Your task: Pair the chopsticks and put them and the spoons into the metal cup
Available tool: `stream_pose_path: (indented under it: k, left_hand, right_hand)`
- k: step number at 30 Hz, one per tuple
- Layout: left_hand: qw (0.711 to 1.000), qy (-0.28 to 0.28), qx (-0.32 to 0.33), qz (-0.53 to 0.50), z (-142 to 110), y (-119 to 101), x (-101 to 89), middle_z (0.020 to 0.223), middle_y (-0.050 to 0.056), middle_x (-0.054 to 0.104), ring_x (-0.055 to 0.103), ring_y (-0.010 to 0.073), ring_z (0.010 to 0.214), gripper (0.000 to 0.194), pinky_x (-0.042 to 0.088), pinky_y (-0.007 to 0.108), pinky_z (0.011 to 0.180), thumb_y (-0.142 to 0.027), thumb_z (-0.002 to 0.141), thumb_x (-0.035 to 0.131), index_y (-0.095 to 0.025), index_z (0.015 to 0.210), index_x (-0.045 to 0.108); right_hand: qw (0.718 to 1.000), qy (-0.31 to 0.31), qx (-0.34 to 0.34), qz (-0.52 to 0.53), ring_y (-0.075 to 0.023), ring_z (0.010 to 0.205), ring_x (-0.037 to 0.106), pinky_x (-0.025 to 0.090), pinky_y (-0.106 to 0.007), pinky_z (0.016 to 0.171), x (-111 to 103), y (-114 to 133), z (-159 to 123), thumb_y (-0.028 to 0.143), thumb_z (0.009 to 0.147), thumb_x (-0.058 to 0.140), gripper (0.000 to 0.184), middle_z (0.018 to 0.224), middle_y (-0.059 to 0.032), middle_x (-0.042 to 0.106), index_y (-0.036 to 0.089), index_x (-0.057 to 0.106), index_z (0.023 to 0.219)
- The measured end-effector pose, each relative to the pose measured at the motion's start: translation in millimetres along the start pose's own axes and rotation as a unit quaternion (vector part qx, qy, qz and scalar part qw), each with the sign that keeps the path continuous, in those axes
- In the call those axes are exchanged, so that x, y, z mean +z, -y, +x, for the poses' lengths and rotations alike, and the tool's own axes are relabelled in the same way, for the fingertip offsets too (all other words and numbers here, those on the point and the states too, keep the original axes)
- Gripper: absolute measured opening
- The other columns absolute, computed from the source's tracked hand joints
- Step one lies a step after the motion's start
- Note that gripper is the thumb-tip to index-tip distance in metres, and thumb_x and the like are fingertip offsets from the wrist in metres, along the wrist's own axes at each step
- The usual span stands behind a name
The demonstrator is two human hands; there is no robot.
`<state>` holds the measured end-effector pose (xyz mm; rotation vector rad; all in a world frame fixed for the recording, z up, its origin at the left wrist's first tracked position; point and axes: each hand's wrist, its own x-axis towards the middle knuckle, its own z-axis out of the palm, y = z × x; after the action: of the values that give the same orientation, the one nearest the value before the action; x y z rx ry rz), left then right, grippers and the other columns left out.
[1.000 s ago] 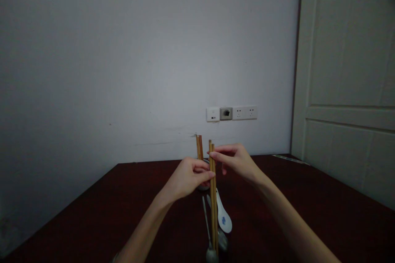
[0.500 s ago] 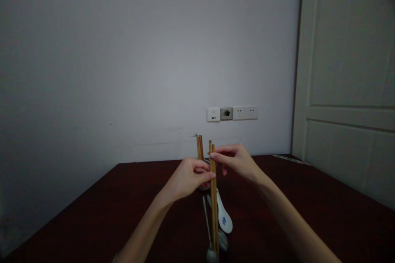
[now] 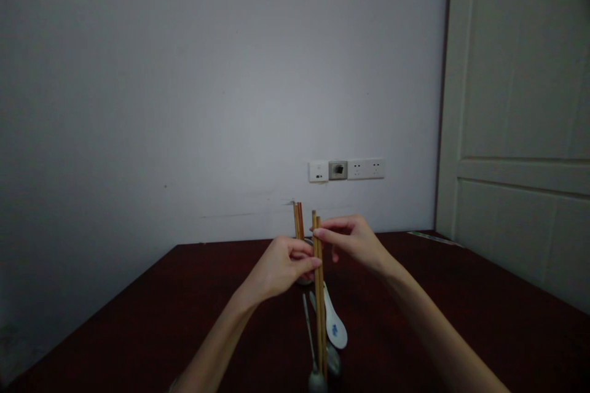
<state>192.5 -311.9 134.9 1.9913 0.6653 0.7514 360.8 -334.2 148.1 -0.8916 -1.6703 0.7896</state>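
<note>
A pair of light wooden chopsticks (image 3: 319,307) stands nearly upright in front of me, one tip slightly higher than the other. My left hand (image 3: 288,267) pinches them from the left, a little below the top. Higher up, the fingers of my right hand (image 3: 348,238) close on them near their upper ends. Behind my left hand, more chopsticks (image 3: 298,221) rise from a round container (image 3: 304,281), mostly hidden by that hand. Below lie a white spoon with a blue mark (image 3: 335,326), a metal spoon (image 3: 333,361) and a thin-handled metal spoon (image 3: 316,379).
The dark red table (image 3: 184,307) reaches back to a pale wall (image 3: 230,104) with sockets (image 3: 365,168). On the right stands a white panelled door (image 3: 520,209). A flat strip (image 3: 434,237) lies at the table's far right edge.
</note>
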Motion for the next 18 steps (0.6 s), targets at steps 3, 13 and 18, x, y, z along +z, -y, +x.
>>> stream_pose_path:
  k: [3,13,18]
  left_hand:
    - [1.0,-0.003,0.005,0.008,0.0,0.2,0.7,0.069,0.005,0.062,0.056,0.0113,0.061,0.02,0.046,0.025,0.06,-0.027,0.074,0.054,-0.01,0.077,0.064]
    - [0.998,-0.014,0.023,0.059,-0.8,0.7,0.8,0.073,0.006,0.063,0.056,0.0126,0.065,0.022,0.045,0.026,0.062,-0.027,0.076,0.051,-0.011,0.079,0.066]
    - [0.997,-0.014,0.017,0.067,0.8,3.1,0.1,0.071,0.005,0.063,0.055,0.0122,0.063,0.023,0.044,0.025,0.06,-0.029,0.075,0.052,-0.01,0.077,0.065]
  right_hand:
    - [1.0,0.003,-0.004,0.0,-0.0059,0.042,0.048,0.04,-0.019,0.039,0.3,1.5,-0.7,0.042,0.068,0.062,0.029,0.057,0.0004,0.059,0.013,0.066,0.07]
    - [1.0,0.007,-0.019,-0.017,-0.0056,0.044,0.048,0.04,-0.018,0.04,0.4,4.4,-3.1,0.04,0.071,0.059,0.027,0.061,-0.0005,0.06,0.013,0.066,0.07]
    - [0.999,0.012,-0.024,-0.024,-0.0053,0.044,0.048,0.041,-0.018,0.04,0.5,4.4,-3.0,0.039,0.072,0.059,0.027,0.061,-0.0006,0.059,0.013,0.064,0.068]
